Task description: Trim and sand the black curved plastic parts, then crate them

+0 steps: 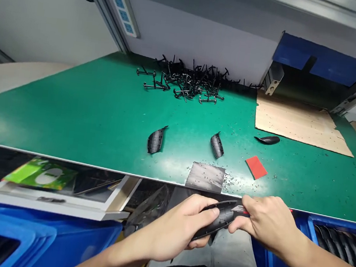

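The left hand (173,228) closes around a black plastic part (215,220), its long axis slanting up toward the right hand (267,220), which grips a small knife (243,211) at the part's far end, just off the bench (101,120).

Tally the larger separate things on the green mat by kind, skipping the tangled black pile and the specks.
On the green mat:
Curved black plastic parts: 3
Red card: 1
Grey square sheet: 1
Cardboard sheet: 1
Total: 6
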`<state>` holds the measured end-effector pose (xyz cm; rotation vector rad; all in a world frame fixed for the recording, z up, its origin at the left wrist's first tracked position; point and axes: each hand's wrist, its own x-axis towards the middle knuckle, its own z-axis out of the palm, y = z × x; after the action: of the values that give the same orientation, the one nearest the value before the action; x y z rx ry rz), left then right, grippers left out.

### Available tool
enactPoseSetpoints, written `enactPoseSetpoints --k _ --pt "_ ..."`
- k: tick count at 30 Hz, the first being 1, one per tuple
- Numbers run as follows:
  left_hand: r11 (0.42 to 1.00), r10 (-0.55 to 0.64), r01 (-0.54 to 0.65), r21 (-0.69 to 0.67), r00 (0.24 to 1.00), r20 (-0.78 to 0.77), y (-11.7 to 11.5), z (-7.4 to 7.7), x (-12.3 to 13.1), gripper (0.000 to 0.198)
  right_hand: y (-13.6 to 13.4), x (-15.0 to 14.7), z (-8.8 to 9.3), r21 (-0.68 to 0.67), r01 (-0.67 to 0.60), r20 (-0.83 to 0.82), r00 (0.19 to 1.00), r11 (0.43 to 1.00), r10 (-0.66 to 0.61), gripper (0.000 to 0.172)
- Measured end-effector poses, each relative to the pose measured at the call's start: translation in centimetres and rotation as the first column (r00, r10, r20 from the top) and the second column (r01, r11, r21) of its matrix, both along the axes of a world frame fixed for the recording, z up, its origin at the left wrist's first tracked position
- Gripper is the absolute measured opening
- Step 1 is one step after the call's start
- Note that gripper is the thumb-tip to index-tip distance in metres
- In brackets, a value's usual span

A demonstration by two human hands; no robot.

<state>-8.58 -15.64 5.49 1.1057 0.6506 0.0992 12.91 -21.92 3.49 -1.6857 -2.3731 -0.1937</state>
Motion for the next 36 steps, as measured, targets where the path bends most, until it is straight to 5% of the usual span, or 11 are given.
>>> enactPoseSetpoints --k 8,16,23,27,36 --pt "0.996 0.027 -0.002 0.094 0.963 -0.269 -0.3 -0.2 1.4 0.048 -0.7 1.9 -1.0 -0.298 -0.026 -0.016 1.000 0.954 0.022 0.088" --pt "0.990 -0.113 0.125 0.063 0.980 -0.166 0.2 0.6 3.9 0.047 -1.7 3.4 -0.9 -0.032 0.019 -0.112 0.993 0.999 -0.023 0.093" --pt "0.980 -0.050 0.122 0.156 0.915 -0.400 -0.6 1.7 3.4 0.055 -2.5 3.7 0.0 -0.067 -0.015 -0.111 0.994 0.998 0.008 0.092" --pt "0.945 -0.043 0.163 0.284 0.921 -0.387 -0.8 2.0 3.2 0.049 -2.8 3.4 -0.5 -0.078 -0.044 -0.138 0.990 0.996 0.033 0.091" --pt "0.942 -0.017 0.133 0.307 0.935 -0.355 -0.9 2.3 2.7 0.044 -3.3 3.8 0.2 0.025 0.031 -0.230 0.973 0.999 -0.025 0.082"
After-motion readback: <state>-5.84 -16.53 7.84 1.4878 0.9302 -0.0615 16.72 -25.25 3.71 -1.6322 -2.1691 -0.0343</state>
